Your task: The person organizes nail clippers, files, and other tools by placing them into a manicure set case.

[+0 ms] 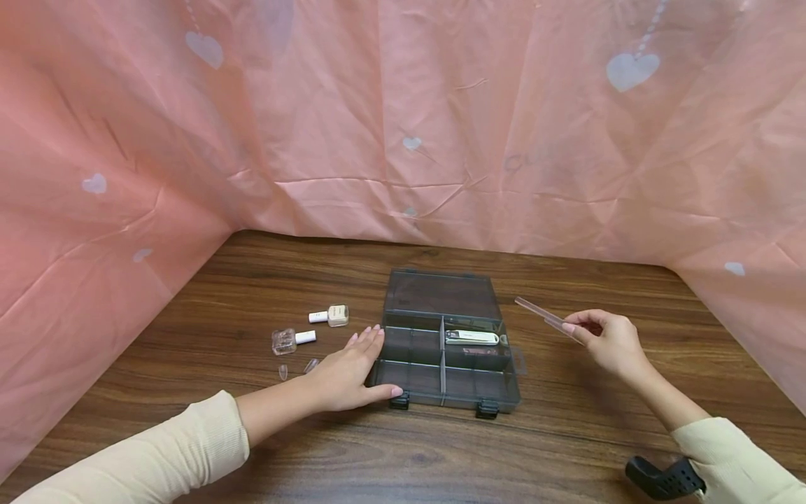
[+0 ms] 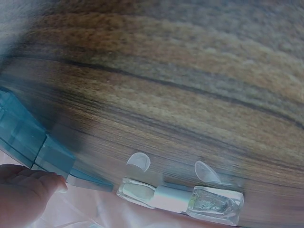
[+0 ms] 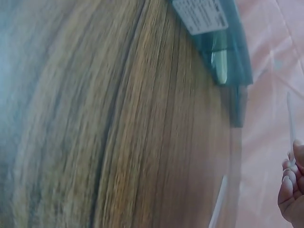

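Note:
My left hand (image 1: 345,374) rests with straight fingers along the left side of a dark see-through compartment box (image 1: 443,400), its thumb at the front edge by a latch. The lid (image 1: 441,294) is folded back. A nail clipper (image 1: 472,338) lies in the back right compartment. Off to the right, my right hand (image 1: 607,343) pinches a slim pale stick (image 3: 290,123) between thumb and fingers, raised over the table. Another slim pale strip (image 3: 218,202) lies on the tabletop beyond it; the two overlap in the head view.
Left of the box lie two nail polish bottles with white caps, a cream one (image 1: 338,316) and a clear one (image 1: 284,341). Two clear nail tips, one (image 2: 138,161) and another (image 2: 206,172), lie near them. A pink curtain (image 1: 403,126) hangs around the wooden table (image 1: 403,462).

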Demonstrator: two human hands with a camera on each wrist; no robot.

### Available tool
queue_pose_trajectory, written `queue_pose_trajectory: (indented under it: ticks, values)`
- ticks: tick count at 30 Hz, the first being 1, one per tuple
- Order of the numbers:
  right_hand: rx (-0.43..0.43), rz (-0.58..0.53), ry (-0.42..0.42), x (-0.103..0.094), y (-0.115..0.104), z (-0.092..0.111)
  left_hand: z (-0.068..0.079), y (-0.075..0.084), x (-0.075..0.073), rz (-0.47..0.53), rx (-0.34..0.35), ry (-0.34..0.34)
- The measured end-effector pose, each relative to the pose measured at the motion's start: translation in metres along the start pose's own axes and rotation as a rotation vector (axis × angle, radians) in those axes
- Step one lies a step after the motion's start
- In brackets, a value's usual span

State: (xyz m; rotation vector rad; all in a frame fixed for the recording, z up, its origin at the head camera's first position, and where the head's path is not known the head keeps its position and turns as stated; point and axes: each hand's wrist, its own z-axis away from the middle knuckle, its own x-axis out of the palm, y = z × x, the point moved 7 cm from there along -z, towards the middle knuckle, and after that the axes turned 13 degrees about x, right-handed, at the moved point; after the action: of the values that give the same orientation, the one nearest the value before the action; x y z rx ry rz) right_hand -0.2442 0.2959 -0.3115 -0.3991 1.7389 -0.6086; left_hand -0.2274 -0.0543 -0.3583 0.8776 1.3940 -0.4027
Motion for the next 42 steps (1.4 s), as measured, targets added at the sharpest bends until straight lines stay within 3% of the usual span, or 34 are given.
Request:
queue_pose_trajectory:
  ticks: [17,29,42]
  values:
    - [-0.127,-0.089,-0.012,0.005,-0.029,0.034,0.0,0.001,-0.001,-0.014,0.003,-0.012]
    - [-0.208,-0.152,-0.109,0.03,-0.046,0.053,0.001,0.002,-0.002,-0.001,-0.008,-0.004]
    - [-0.297,-0.129,-0.128,0.05,-0.064,0.061,0.001,0.001,-0.001,0.009,-0.016,-0.005]
